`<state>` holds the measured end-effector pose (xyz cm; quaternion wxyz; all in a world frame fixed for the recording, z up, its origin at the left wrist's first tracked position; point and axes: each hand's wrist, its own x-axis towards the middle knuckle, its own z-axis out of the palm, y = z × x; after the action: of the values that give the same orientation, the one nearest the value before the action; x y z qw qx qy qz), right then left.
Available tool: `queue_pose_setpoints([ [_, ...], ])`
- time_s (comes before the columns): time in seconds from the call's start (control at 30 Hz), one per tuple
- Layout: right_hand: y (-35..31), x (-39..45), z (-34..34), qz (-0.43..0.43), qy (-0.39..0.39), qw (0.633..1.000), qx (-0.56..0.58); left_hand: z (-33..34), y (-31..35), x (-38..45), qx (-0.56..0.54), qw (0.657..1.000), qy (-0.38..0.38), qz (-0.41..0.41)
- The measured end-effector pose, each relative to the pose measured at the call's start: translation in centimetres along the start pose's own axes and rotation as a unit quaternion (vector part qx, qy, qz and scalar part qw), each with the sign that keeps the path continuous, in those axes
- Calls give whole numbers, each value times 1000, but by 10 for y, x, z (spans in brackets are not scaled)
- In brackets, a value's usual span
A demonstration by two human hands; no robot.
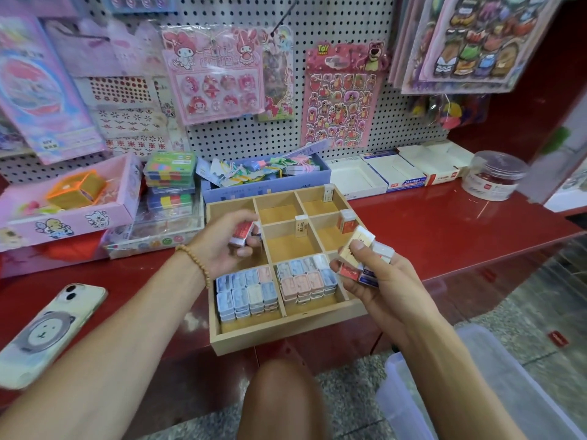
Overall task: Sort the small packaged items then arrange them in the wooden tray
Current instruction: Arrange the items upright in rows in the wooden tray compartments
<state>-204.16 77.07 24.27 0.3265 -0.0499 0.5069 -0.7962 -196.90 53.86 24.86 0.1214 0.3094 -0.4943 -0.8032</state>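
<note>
A wooden tray (287, 332) with several compartments lies on the red shelf. Its two front compartments hold stacked pastel blue and pink packets (246, 292). Three small boxed erasers stand upright in back compartments: one cream (301, 226), one red-and-white (345, 221), one at the far rim (328, 192). My left hand (222, 244) hovers over the tray's left side and grips a red-and-white eraser box (243, 233). My right hand (368, 277) holds a bunch of several eraser boxes (360, 249) at the tray's right edge, thumb on a cream one.
A phone (47, 331) lies on the shelf at left. Behind the tray stand a blue box of hair ties (263, 181), open white cartons (397, 173) and a round clear jar (492, 174). A pink box (70, 201) is at left. A clear plastic bin (476, 392) sits on the floor.
</note>
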Motion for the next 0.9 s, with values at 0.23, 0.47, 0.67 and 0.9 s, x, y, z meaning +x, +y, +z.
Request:
queue_pose_setpoints([
  [0.23,-14,-2,-21,-17,36,999,16,49,-3,1,185,980,-64,24],
  [0.47,-33,8,-56,-45,95,994,-38,104,-17,42,460,876,-39,142],
  [0.67,-37,22,-89,-45,128,988,-69,136,-25,82,637,739,-24,218],
  [0.9,-32,27,-113,-28,133,987,-89,144,-44,118,660,714,-2,235],
])
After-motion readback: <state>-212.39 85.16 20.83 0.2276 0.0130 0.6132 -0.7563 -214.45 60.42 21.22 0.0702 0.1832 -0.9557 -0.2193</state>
